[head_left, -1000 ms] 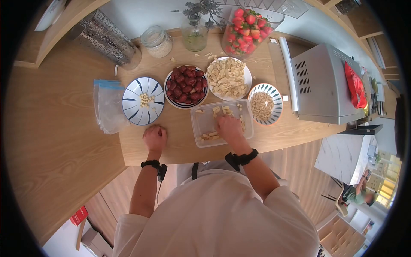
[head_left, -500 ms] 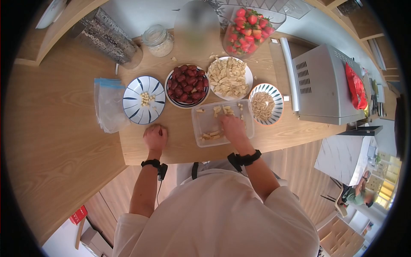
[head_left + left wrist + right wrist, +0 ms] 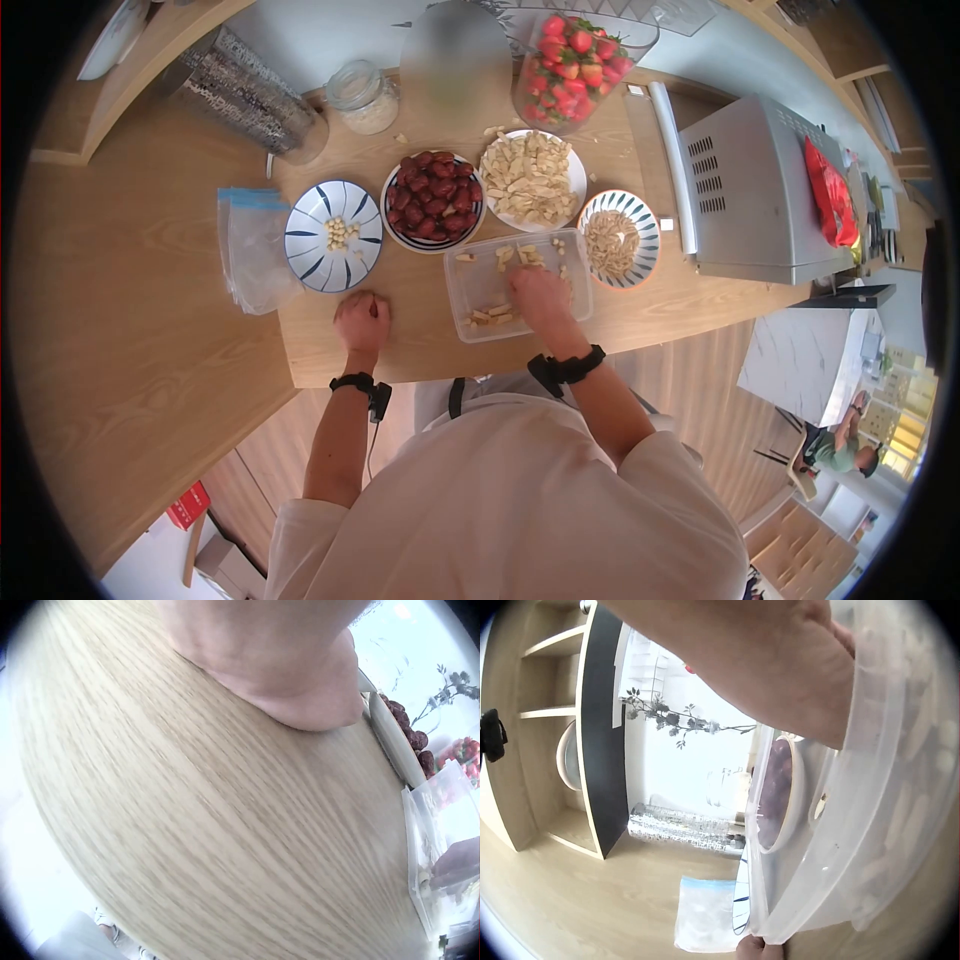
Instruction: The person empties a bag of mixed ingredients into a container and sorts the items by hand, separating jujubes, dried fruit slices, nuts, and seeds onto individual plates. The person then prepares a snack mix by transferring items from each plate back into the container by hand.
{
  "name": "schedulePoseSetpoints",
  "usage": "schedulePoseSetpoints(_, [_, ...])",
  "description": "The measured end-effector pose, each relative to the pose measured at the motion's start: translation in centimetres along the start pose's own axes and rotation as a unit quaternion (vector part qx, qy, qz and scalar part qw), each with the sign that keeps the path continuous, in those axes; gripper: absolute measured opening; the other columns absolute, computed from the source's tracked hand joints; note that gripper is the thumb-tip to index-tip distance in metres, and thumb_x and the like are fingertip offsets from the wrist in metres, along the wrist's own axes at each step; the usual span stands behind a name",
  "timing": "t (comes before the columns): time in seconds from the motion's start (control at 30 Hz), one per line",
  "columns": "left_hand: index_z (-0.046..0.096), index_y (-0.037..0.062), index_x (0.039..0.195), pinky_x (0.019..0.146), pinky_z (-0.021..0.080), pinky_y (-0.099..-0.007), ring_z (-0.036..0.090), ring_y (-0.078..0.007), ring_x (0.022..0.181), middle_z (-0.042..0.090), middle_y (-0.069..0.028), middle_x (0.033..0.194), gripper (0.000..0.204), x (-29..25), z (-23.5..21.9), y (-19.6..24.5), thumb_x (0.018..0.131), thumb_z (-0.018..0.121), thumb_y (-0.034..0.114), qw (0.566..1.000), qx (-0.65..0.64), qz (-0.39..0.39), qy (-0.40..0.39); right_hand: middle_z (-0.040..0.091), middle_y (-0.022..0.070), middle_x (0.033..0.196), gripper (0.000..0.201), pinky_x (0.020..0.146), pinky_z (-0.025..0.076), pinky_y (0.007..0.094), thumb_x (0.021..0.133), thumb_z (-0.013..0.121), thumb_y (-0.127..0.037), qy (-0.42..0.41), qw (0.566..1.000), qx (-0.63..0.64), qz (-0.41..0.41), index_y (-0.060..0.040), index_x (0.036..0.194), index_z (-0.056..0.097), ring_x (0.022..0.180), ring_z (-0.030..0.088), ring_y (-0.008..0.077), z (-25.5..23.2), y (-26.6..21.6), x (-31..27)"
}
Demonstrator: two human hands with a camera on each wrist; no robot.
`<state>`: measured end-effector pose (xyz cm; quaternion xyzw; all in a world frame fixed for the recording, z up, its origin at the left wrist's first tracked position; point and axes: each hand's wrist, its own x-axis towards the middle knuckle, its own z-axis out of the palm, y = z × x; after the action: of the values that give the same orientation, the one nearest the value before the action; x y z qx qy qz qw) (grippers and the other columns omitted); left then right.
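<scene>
My left hand (image 3: 362, 322) rests on the table near its front edge, fingers curled round a small dark red date (image 3: 375, 309); in the left wrist view its fingers are out of sight. The right hand (image 3: 545, 303) reaches down into a clear plastic box (image 3: 455, 300), fingertips hidden beneath it. Pale cut pieces (image 3: 491, 316) lie along the box's near side, others by its far side. Behind the box are a plate of pale slices (image 3: 530, 178) and a bowl of red dates (image 3: 433, 197). A striped bowl of thin pale pieces (image 3: 612, 246) stands at its right.
A blue-striped plate (image 3: 310, 255) with small pale pieces stands behind the left hand, beside clear bags (image 3: 254, 255). At the back are a glass jar (image 3: 362, 98) and a clear container of strawberries (image 3: 572, 72). A grey metal appliance (image 3: 745, 190) stands at the right.
Both hands have stayed almost in place, the left on the table and the right in the box. A blurred patch covers the vase at the back, which showed clearly one second ago.
</scene>
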<state>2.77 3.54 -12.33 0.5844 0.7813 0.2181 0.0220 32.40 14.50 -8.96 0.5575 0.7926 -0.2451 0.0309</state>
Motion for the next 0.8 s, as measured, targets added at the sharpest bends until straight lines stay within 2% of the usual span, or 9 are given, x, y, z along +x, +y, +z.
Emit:
schedulePoseSetpoints(0.2, [0.053, 0.0078, 0.062, 0.061, 0.047, -0.0451, 0.057, -0.0329, 0.065, 0.058, -0.0078, 0.067, 0.020, -0.1, 0.1, -0.1, 0.079, 0.059, 0.016, 1.000, -0.004, -0.001, 0.000, 0.066, 0.0154, 0.088, 0.009, 0.073, 0.054, 0.0485, 0.080, 0.059, -0.009, -0.019, 1.000, -0.008, -0.022, -0.0079, 0.083, 0.067, 0.085, 0.066, 0.0370, 0.3, -0.6, -0.1])
schedulePoseSetpoints(0.4, [0.052, 0.0080, 0.061, 0.059, 0.046, -0.0454, 0.057, -0.0330, 0.064, 0.057, -0.0076, 0.066, 0.020, 0.0, -0.1, 0.1, 0.078, 0.059, 0.016, 1.000, 0.004, -0.008, -0.004, 0.065, 0.0200, 0.088, 0.010, 0.074, 0.054, 0.0489, 0.079, 0.057, -0.005, 0.010, 0.999, 0.015, -0.047, -0.0020, 0.082, 0.066, 0.086, 0.066, 0.0381, 0.5, -1.0, -0.1])
schedulePoseSetpoints(0.47, [0.051, 0.0080, 0.061, 0.059, 0.046, -0.0455, 0.057, -0.0330, 0.064, 0.057, -0.0076, 0.065, 0.021, 0.0, 0.0, 0.2, 0.078, 0.059, 0.017, 1.000, 0.004, -0.009, -0.003, 0.066, 0.0187, 0.086, 0.012, 0.070, 0.058, 0.0438, 0.082, 0.056, -0.003, 0.016, 0.997, -0.019, -0.077, -0.0040, 0.085, 0.068, 0.081, 0.069, 0.0358, 0.7, -0.6, -0.1])
schedulePoseSetpoints(0.6, [0.052, 0.0079, 0.061, 0.059, 0.047, -0.0454, 0.057, -0.0335, 0.064, 0.057, -0.0074, 0.065, 0.020, 0.0, -0.3, 0.4, 0.078, 0.059, 0.017, 1.000, 0.006, -0.012, -0.006, 0.066, 0.0181, 0.085, 0.010, 0.071, 0.057, 0.0439, 0.081, 0.058, -0.003, 0.020, 0.995, -0.008, -0.100, -0.0028, 0.084, 0.068, 0.081, 0.069, 0.0356, 0.6, -0.1, -0.1])
schedulePoseSetpoints(0.7, [0.052, 0.0076, 0.062, 0.058, 0.046, -0.0456, 0.056, -0.0338, 0.063, 0.056, -0.0089, 0.064, 0.020, 0.0, 0.0, 0.3, 0.079, 0.059, 0.015, 1.000, -0.004, 0.003, 0.005, 0.065, 0.0183, 0.084, 0.008, 0.071, 0.057, 0.0436, 0.079, 0.061, -0.003, 0.036, 0.996, 0.009, -0.085, -0.0040, 0.083, 0.068, 0.082, 0.069, 0.0343, -1.1, -0.2, -0.4])
schedulePoseSetpoints(0.77, [0.051, 0.0072, 0.062, 0.057, 0.044, -0.0459, 0.055, -0.0339, 0.062, 0.054, -0.0103, 0.063, 0.020, 0.0, 0.0, 0.2, 0.079, 0.059, 0.014, 1.000, -0.011, 0.015, 0.012, 0.064, 0.0169, 0.081, 0.006, 0.070, 0.056, 0.0427, 0.077, 0.063, 0.000, 0.072, 0.990, 0.089, -0.088, -0.0033, 0.081, 0.067, 0.080, 0.068, 0.0326, -3.1, -0.6, -0.8])
schedulePoseSetpoints(0.8, [0.051, 0.0072, 0.062, 0.057, 0.044, -0.0460, 0.055, -0.0339, 0.062, 0.054, -0.0102, 0.063, 0.020, -0.1, 0.1, 0.2, 0.079, 0.059, 0.014, 1.000, -0.010, 0.009, 0.011, 0.064, 0.0169, 0.081, 0.006, 0.070, 0.056, 0.0427, 0.077, 0.063, 0.000, 0.072, 0.990, 0.089, -0.086, -0.0033, 0.081, 0.067, 0.080, 0.068, 0.0326, -4.3, -0.7, -1.0])
